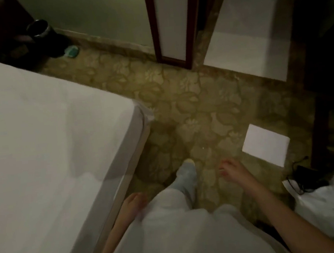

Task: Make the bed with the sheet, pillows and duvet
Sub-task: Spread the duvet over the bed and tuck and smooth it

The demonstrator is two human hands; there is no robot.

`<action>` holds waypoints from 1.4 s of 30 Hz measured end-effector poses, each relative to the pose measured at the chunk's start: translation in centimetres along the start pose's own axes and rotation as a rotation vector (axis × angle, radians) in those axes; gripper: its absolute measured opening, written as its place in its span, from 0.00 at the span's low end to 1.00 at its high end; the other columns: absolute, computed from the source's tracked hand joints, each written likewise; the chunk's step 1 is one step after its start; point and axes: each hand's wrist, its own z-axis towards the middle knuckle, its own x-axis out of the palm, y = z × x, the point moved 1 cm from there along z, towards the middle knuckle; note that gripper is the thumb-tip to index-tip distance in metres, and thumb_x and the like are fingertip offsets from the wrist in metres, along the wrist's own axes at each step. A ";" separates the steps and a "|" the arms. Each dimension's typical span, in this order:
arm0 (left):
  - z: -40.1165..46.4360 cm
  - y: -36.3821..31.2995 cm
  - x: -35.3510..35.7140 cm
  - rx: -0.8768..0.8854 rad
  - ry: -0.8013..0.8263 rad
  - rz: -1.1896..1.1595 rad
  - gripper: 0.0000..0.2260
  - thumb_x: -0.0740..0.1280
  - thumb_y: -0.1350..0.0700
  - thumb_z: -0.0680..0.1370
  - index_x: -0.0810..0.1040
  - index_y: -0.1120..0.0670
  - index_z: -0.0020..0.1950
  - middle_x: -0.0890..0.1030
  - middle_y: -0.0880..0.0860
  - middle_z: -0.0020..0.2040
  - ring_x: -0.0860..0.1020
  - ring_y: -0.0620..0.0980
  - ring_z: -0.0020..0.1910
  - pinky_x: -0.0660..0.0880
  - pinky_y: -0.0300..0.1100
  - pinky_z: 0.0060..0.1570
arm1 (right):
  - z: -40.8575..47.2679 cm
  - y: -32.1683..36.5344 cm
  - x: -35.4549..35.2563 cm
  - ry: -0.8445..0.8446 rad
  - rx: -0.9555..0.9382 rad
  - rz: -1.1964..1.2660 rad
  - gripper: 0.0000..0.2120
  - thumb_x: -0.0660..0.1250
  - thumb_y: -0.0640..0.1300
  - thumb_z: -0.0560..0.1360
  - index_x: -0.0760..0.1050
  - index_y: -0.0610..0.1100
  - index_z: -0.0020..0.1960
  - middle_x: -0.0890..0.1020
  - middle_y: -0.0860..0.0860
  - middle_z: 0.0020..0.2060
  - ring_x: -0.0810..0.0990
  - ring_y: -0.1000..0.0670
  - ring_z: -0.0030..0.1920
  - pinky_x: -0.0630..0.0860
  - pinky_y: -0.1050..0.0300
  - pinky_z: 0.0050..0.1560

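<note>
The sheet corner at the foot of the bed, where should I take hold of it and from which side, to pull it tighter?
Probably pinch the loose flap of sheet that sticks out at the bed corner, coming from the carpet side with the left hand, which is nearer. The top lies flat and gives nothing to pinch; the fold at the corner stands proud. Both hands hold nothing now.

free: patterned carpet (190, 104) between bed (43, 136) and door frame (171, 26) | obstacles: white paper (265, 147), black cable (298, 178) at right
</note>
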 end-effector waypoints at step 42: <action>39.2 -56.8 -30.5 -0.191 -0.549 -0.834 0.11 0.61 0.50 0.79 0.78 0.55 0.56 0.80 0.53 0.52 0.78 0.51 0.53 0.73 0.47 0.59 | 41.8 80.2 43.5 0.660 -0.304 -1.058 0.10 0.58 0.41 0.81 0.75 0.38 0.57 0.78 0.43 0.49 0.76 0.50 0.44 0.70 0.61 0.41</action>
